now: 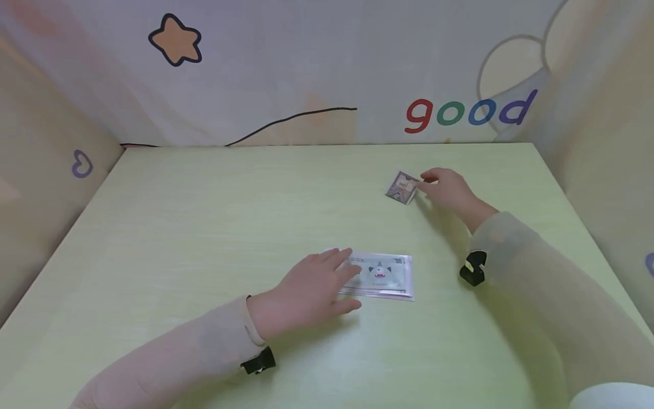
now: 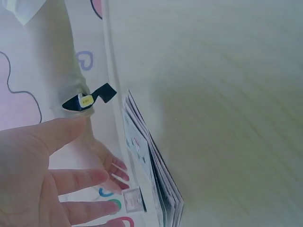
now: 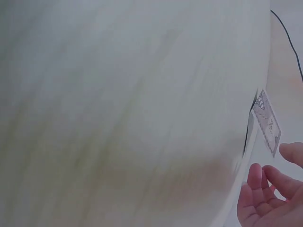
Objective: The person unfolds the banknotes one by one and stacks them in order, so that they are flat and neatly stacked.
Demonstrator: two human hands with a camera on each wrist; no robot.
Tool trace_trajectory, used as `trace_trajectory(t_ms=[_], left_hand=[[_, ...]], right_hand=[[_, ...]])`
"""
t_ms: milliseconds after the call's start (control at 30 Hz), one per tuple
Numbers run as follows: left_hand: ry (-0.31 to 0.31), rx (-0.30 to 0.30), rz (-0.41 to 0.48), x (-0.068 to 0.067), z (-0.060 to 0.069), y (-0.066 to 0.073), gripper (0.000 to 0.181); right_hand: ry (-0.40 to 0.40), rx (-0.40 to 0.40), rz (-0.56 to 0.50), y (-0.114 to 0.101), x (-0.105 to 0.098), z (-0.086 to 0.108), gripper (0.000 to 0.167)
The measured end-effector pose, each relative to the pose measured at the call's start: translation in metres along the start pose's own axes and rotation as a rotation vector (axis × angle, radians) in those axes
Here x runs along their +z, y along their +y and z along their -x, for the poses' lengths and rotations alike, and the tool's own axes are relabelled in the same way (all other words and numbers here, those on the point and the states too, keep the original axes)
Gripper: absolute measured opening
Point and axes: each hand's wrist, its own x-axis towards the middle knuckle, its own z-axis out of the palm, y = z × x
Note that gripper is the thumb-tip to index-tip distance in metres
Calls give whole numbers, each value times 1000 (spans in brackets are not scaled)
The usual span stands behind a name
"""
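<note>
My left hand [image 1: 306, 289] is over the left end of a flat stack of printed paper notes [image 1: 380, 275], fingers spread. A small cartoon face with pointed ears marks the top note. In the left wrist view the stack [image 2: 154, 170] shows several layers at its edge. Farther back, a small purplish-grey printed piece of paper [image 1: 402, 188] lies on the table, like a folded banknote. At its right corner is the thumb of my right hand [image 1: 449, 190]. The right wrist view shows the thumb and loosely bent fingers beside the paper [image 3: 268, 123], not closed round it.
The pale green table [image 1: 204, 227] meets a printed back wall with a star [image 1: 176, 40] and the coloured word "good" [image 1: 470, 113]. Side walls stand left and right. A white rounded object [image 1: 613, 396] shows at the bottom right corner. Black clips [image 1: 473, 268] hang on both sleeves.
</note>
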Motion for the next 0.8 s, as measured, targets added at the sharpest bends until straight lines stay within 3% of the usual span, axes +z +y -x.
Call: trace_trajectory(t_ms=[300,600,800], left_hand=[[83,40,76,-4,2,-2,50],[104,43,125,-4,2,-3,49],[116,50,158,-3,1,-3,49]], right_hand=[[-30,74,-192,6,0,1,43],[16,60,-249,11,1,5,37],[25,60,-243,12,3,2,42]])
